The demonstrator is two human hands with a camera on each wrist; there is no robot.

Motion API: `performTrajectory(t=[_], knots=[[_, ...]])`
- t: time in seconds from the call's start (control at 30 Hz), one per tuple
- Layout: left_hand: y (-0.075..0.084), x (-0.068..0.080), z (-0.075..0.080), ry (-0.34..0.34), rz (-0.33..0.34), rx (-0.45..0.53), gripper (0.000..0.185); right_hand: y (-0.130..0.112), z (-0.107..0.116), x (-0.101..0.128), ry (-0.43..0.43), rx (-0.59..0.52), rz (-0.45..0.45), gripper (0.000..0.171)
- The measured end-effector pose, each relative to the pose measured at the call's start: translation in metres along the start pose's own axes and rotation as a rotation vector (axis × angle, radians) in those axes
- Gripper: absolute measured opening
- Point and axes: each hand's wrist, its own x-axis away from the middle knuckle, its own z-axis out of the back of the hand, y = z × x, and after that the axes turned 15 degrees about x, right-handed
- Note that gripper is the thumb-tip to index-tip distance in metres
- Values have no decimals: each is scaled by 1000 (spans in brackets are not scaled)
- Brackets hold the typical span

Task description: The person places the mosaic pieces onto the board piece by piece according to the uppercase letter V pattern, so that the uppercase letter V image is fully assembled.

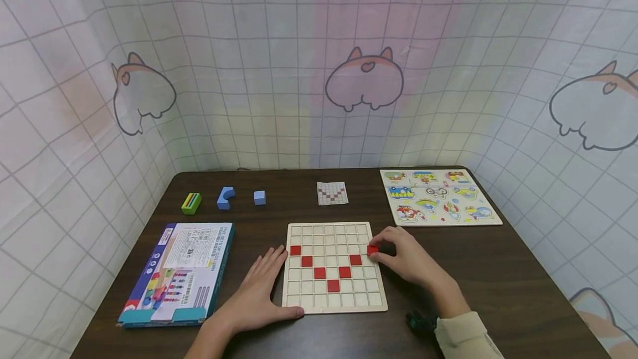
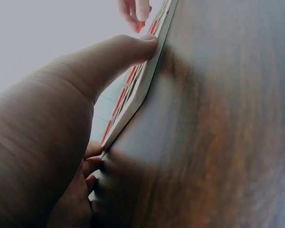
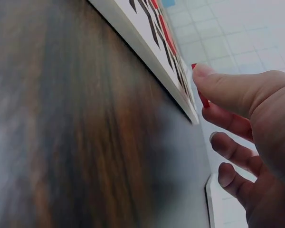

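Observation:
A pale wooden grid board [image 1: 334, 298] lies on the dark table, with several red square tiles [image 1: 320, 272] set in a V shape. My right hand [image 1: 406, 256] pinches a red tile [image 1: 372, 250] at the board's right edge, at the top end of the V's right arm; the tile [image 3: 204, 100] shows behind the thumb in the right wrist view. My left hand [image 1: 259, 290] lies flat on the table with its thumb [image 2: 128, 50] against the board's left edge [image 2: 142, 90]. A small pattern card [image 1: 332, 193] with a red V lies beyond the board.
A blue game box [image 1: 179, 270] lies left of the board. At the back left stand a green striped block [image 1: 191, 203], a blue arch block [image 1: 226, 197] and a blue cube [image 1: 259, 197]. A vehicle peg puzzle [image 1: 438, 197] lies at the back right. A cartoon-print curtain surrounds the table.

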Motion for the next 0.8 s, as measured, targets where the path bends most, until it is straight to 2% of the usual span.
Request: performTrajectory(t=[0.37,0.8], knots=[[0,1,-1,-1,6,1,138,-1,-13,-15,-16,-20,-3,19],[1,2,-2,-1,-1,-2,139,3,-16,-18,-38,-60,4,17]])
